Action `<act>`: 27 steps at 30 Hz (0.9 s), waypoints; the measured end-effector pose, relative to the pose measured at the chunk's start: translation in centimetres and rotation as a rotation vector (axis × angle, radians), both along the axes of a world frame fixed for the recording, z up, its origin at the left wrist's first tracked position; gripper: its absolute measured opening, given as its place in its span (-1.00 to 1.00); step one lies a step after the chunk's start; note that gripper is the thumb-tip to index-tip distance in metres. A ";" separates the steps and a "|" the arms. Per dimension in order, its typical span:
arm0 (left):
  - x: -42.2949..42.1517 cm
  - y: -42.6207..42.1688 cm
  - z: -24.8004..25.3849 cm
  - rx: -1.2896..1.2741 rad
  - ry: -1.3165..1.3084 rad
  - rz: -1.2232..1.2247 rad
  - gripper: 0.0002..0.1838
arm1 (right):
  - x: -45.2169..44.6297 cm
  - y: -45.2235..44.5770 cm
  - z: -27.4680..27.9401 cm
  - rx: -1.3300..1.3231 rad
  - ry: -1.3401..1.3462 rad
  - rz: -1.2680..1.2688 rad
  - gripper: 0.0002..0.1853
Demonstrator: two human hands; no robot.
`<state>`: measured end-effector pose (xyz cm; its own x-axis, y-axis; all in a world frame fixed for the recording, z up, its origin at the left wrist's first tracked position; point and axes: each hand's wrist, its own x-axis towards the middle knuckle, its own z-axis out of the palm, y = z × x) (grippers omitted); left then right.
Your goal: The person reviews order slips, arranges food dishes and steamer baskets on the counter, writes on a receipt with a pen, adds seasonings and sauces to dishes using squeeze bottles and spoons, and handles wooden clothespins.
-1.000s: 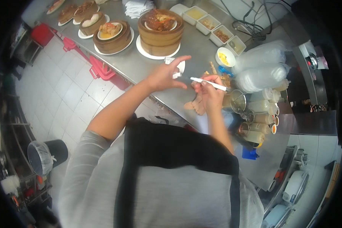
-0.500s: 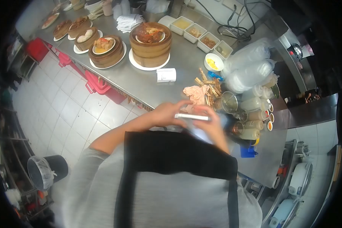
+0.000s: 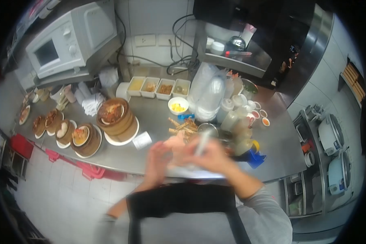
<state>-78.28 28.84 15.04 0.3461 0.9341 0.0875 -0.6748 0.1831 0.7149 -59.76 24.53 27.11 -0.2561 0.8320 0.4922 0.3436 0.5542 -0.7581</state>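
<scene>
My right hand (image 3: 212, 157), blurred by motion, is closed on a slim white object (image 3: 203, 143) that points up from its fingers; its exact kind does not show. My left hand (image 3: 156, 162) is raised to the left, also blurred, its fingers apart with nothing visible in them. Between and behind both hands lies a crumpled pink cloth (image 3: 175, 143) on the steel counter (image 3: 150, 122). Wooden clothespins (image 3: 184, 129) are heaped just beyond the cloth. A white paper slip (image 3: 142, 140) lies left of my left hand.
Stacked bamboo steamers (image 3: 117, 120) with food stand on plates along the left. At the back are several white tubs (image 3: 165, 89), a bowl with yellow pieces (image 3: 178, 106) and plastic-wrapped stacks (image 3: 209, 95). Squeeze bottles (image 3: 232, 120) crowd the right. A microwave (image 3: 65, 44) sits above.
My view has swung right and up, bringing in the microwave and back wall. My hands have drawn apart; the white object has turned from level to nearly upright in my right hand.
</scene>
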 end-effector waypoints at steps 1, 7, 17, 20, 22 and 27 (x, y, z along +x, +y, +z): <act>-0.9 0.2 -0.8 -0.062 0.171 0.151 -0.39 | 1.6 -0.3 2.6 -0.065 0.186 -0.099 -0.89; -7.7 7.9 -12.8 -0.052 0.782 0.635 -0.41 | 11.5 4.8 17.7 0.713 -0.424 -0.549 -0.86; -5.8 10.0 -8.1 0.272 0.849 0.400 -0.59 | 19.3 12.7 19.7 0.475 -1.122 -0.876 -0.64; -6.9 7.7 1.8 0.690 0.755 0.579 -0.49 | 12.5 10.5 21.4 0.799 -0.906 -0.891 -0.60; -8.1 5.6 9.2 0.725 0.635 0.544 -0.43 | 5.7 9.4 21.2 0.462 -0.511 -0.457 -0.65; -13.6 4.6 16.6 1.182 0.781 0.936 -0.41 | -11.3 9.9 18.3 0.311 -0.489 0.486 -0.68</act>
<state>-91.92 33.45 31.61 0.0491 0.3832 0.9223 0.3181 -0.8814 0.3493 -71.09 34.40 45.43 -0.8082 0.4113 0.4215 0.2633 0.8926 -0.3661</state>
